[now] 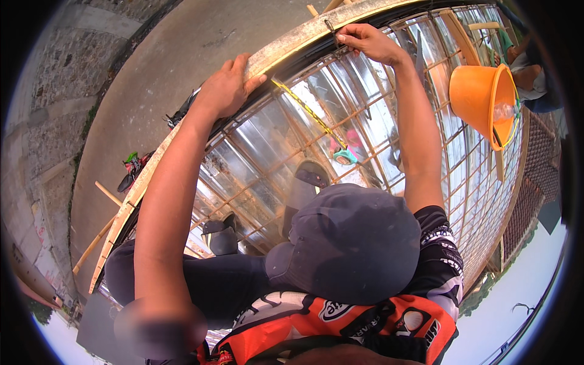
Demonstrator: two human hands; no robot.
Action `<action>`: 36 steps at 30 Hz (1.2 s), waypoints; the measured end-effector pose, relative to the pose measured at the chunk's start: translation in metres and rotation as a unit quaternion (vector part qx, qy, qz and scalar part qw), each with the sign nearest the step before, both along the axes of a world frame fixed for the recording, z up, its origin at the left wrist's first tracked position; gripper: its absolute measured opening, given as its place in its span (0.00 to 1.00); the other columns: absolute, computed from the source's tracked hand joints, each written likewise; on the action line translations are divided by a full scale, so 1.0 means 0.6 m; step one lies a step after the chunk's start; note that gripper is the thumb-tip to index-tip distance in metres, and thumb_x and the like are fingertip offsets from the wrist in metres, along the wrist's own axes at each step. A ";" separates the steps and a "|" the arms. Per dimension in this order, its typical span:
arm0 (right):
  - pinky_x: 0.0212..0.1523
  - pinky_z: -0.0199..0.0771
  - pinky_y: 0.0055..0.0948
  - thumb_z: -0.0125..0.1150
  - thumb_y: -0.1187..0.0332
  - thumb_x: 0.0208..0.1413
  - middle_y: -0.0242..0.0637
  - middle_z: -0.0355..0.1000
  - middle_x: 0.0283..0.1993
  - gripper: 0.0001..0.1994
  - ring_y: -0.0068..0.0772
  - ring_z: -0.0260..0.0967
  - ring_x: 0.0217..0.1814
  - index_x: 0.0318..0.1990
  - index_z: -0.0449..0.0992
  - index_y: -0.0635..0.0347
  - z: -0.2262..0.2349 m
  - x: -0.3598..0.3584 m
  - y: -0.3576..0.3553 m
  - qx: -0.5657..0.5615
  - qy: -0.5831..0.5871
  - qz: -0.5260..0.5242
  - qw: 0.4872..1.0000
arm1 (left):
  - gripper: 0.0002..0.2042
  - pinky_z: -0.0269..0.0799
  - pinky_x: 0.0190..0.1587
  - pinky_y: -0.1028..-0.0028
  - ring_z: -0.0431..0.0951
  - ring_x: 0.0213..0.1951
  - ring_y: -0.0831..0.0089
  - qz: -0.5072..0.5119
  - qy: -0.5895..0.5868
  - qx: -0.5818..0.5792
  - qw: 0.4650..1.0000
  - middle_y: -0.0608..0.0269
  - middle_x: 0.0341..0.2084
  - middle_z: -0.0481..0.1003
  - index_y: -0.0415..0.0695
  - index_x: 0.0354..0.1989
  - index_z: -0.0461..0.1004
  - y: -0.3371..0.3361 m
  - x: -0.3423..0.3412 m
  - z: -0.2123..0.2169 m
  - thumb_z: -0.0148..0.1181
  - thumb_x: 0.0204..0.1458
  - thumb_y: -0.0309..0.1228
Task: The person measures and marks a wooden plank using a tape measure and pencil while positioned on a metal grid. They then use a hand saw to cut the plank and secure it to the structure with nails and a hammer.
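My left hand [226, 86] grips the long pale wooden board [286, 48] along the edge, fingers over its top and thumb on the inner side. Farther right, my right hand [372, 44] is closed in a pinch on a thin, dark bent wire [332, 29] beside that board. Its lower end is partly hidden by the fingers. Dark bars [304, 59] run along the board's inner side. Between my arms, a yellow tape [304, 104] stretches from near the board to a teal tape measure [345, 157] lying on the rod grid [267, 167].
Shiny sheeting lies under the crossed rods, where my feet [310, 176] stand. An orange bucket [471, 97] sits at the right, close to another person [535, 76]. Beyond the board, a paved surface [140, 109] lies lower down. Wooden sticks [94, 246] jut out at the left.
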State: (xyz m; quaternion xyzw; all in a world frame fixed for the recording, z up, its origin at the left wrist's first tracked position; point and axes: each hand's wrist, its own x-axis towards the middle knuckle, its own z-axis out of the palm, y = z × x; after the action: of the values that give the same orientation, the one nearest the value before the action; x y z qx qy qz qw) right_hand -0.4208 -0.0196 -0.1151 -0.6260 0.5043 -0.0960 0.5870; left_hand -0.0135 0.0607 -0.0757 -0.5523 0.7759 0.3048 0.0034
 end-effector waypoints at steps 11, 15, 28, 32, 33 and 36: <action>0.48 0.81 0.56 0.56 0.64 0.71 0.48 0.83 0.40 0.10 0.59 0.81 0.45 0.41 0.79 0.60 0.085 0.123 0.125 -0.402 0.272 -0.083 0.871 | 0.36 0.76 0.63 0.48 0.79 0.62 0.37 0.006 0.002 0.011 1.000 0.34 0.63 0.75 0.43 0.76 0.63 0.004 0.004 0.010 0.55 0.71 0.59; 0.39 0.82 0.53 0.57 0.67 0.71 0.49 0.81 0.36 0.08 0.58 0.82 0.38 0.39 0.76 0.60 0.015 0.208 0.163 -0.407 0.298 -0.181 0.844 | 0.35 0.76 0.62 0.47 0.79 0.61 0.36 0.003 -0.002 0.008 1.000 0.34 0.62 0.76 0.43 0.76 0.63 0.003 0.002 0.014 0.55 0.72 0.58; 0.40 0.81 0.40 0.76 0.56 0.64 0.40 0.85 0.38 0.15 0.43 0.85 0.42 0.46 0.88 0.60 0.075 0.142 0.139 -0.321 0.177 -0.298 0.881 | 0.36 0.76 0.61 0.47 0.79 0.60 0.35 0.006 -0.009 0.011 1.000 0.33 0.60 0.76 0.43 0.76 0.63 0.003 0.010 0.010 0.54 0.72 0.59; 0.34 0.74 0.29 0.76 0.60 0.65 0.27 0.80 0.30 0.14 0.18 0.71 0.30 0.45 0.87 0.64 -0.004 0.085 0.089 -0.116 -0.010 -0.261 0.958 | 0.36 0.76 0.61 0.47 0.80 0.60 0.35 -0.002 0.003 0.005 1.000 0.33 0.60 0.76 0.43 0.76 0.63 0.000 -0.009 0.009 0.54 0.72 0.59; 0.33 0.74 0.29 0.76 0.60 0.65 0.27 0.78 0.28 0.14 0.18 0.70 0.29 0.44 0.87 0.64 -0.012 0.088 0.087 -0.139 -0.003 -0.246 0.959 | 0.36 0.76 0.61 0.47 0.79 0.60 0.35 -0.001 0.002 0.006 1.000 0.33 0.60 0.77 0.43 0.76 0.62 0.002 -0.007 0.009 0.54 0.72 0.59; 0.31 0.74 0.35 0.72 0.60 0.66 0.34 0.78 0.24 0.13 0.28 0.74 0.26 0.40 0.86 0.65 -0.026 0.105 0.082 -0.225 0.050 -0.212 0.950 | 0.36 0.76 0.62 0.46 0.79 0.61 0.35 0.006 -0.001 0.009 1.000 0.33 0.60 0.77 0.43 0.76 0.62 0.000 -0.003 0.009 0.54 0.72 0.59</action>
State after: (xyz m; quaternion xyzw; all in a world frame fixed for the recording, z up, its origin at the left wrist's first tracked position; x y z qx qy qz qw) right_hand -0.3576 0.0293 -0.1307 -0.6246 0.6195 -0.2977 0.3708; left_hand -0.0154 0.0609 -0.0705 -0.5575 0.7695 0.3114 0.0072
